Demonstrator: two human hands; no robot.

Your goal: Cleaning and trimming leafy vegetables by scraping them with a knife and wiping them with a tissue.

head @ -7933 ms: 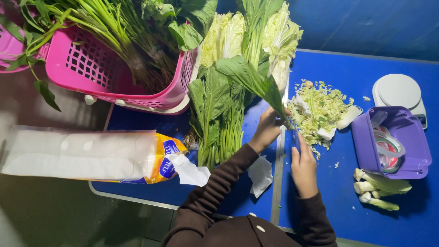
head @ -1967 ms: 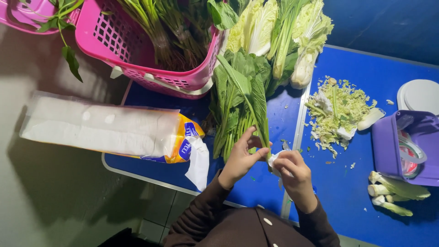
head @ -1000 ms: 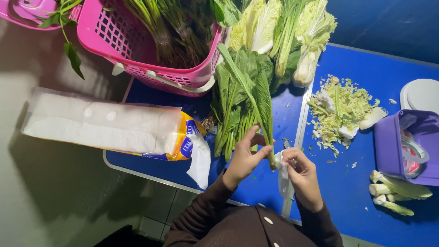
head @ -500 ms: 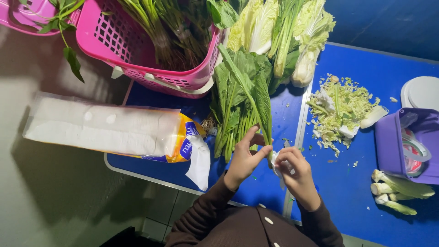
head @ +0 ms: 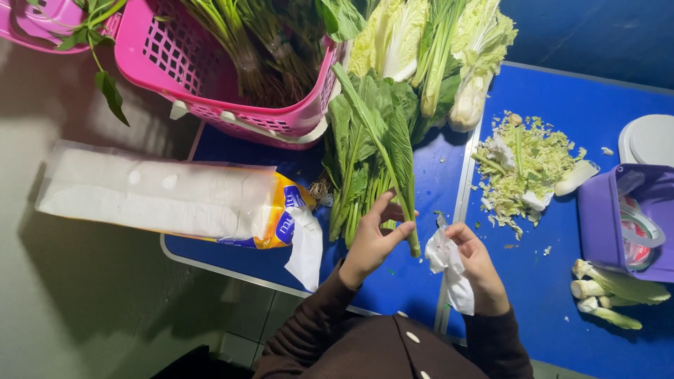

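Note:
My left hand [head: 374,238] pinches the lower stalk of a long green leafy vegetable [head: 393,151] that rises from my fingers toward the top of the view. It lies over a bunch of similar leafy greens [head: 354,165] on the blue table [head: 540,281]. Just to the right, my right hand [head: 474,263] holds a crumpled white paper tissue [head: 451,270], whose tail hangs down toward me. The tissue sits close to the cut end of the stalk, near my left thumb.
A pink basket [head: 210,77] of greens stands at the upper left, with pale cabbages [head: 421,42] beside it. A long pack of white tissue [head: 168,196] lies on the left. Chopped trimmings [head: 523,161], a purple box [head: 621,217], cut stems [head: 607,295] and a white scale [head: 649,140] are on the right.
My right hand has shifted slightly right and down with the tissue, away from the stalk end. My left hand keeps its hold on the leafy stalk, almost unmoved.

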